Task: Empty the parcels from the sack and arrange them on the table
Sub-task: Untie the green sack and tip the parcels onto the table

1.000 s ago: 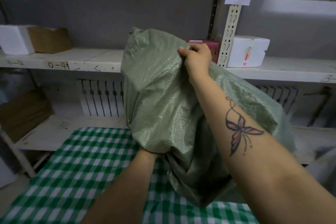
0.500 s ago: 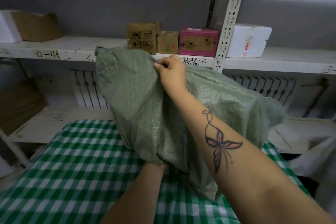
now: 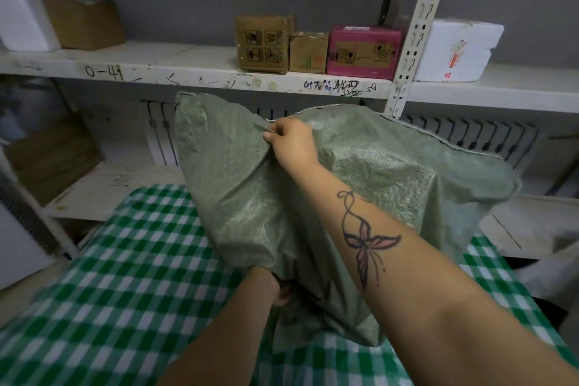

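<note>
Woven plastic sack (image 3: 238, 197), slightly glossy; cloth table (image 3: 119, 276) cover.

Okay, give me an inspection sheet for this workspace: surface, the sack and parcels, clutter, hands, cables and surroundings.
Surface: table under a green and white checked cloth.
Job's things: green sack, bulging, rests on the table; no parcels out yet.
Clutter: nothing seen.
Hands: right hand pinches the sack's fabric near its stitched upper edge; left hand grips the bunched lower end, fingers partly hidden.
Cables: nothing seen.
Surroundings: shelf behind the table holds two brown boxes, a pink box and a white foam box.
</note>
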Action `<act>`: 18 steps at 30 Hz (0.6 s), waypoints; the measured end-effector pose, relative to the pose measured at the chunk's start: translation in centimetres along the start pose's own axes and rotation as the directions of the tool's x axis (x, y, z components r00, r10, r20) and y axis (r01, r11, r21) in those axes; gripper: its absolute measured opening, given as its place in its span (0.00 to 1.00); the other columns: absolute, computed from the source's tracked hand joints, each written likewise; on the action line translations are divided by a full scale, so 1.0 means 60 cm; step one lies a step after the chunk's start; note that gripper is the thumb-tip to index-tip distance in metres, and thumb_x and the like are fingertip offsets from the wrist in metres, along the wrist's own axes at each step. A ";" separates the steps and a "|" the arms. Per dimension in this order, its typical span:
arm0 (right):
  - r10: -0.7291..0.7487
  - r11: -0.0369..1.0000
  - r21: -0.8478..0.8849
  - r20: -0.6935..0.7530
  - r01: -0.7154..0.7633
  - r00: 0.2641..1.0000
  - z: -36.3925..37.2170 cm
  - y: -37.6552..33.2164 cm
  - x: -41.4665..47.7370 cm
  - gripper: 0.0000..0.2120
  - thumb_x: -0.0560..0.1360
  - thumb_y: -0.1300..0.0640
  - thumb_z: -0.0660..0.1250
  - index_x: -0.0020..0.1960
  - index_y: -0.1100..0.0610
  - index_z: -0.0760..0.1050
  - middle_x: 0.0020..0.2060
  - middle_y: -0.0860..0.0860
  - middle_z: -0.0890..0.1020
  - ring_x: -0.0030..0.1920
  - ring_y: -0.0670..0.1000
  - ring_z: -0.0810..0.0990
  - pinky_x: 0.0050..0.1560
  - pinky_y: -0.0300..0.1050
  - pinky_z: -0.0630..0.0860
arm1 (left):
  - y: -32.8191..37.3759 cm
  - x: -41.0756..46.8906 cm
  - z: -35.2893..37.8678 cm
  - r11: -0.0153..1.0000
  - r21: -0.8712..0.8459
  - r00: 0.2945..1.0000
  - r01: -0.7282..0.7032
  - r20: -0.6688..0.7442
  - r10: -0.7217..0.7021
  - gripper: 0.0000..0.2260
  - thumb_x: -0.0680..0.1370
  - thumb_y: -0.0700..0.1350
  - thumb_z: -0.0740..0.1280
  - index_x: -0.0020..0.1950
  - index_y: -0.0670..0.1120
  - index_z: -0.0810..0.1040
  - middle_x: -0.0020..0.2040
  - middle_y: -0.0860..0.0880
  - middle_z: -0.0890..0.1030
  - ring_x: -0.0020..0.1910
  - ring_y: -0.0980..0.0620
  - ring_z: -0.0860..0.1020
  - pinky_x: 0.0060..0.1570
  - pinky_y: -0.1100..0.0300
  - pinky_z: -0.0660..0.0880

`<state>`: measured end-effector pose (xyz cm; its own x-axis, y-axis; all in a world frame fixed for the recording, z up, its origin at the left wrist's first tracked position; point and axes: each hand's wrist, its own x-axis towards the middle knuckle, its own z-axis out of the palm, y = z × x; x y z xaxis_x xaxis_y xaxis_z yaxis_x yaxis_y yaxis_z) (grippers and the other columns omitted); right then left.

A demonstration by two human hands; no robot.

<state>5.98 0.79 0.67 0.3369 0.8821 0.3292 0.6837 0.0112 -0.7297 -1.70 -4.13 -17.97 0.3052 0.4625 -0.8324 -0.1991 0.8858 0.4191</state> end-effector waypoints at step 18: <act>0.106 0.925 -0.379 0.232 -0.010 0.967 0.059 0.003 -0.059 0.08 0.77 0.50 0.65 0.45 0.54 0.78 0.47 0.54 0.82 0.53 0.56 0.79 0.56 0.48 0.71 | 0.047 -0.099 0.002 0.634 0.773 0.999 -0.034 0.022 0.027 0.36 0.74 0.58 0.65 0.72 0.35 0.62 0.69 0.36 0.69 0.66 0.39 0.71 0.63 0.47 0.70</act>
<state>2.62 -0.66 -2.73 0.2477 0.9635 0.1020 0.8744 -0.1770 -0.4518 -3.94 -4.36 -11.78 0.3200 0.4865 -0.8130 0.5834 0.5749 0.5737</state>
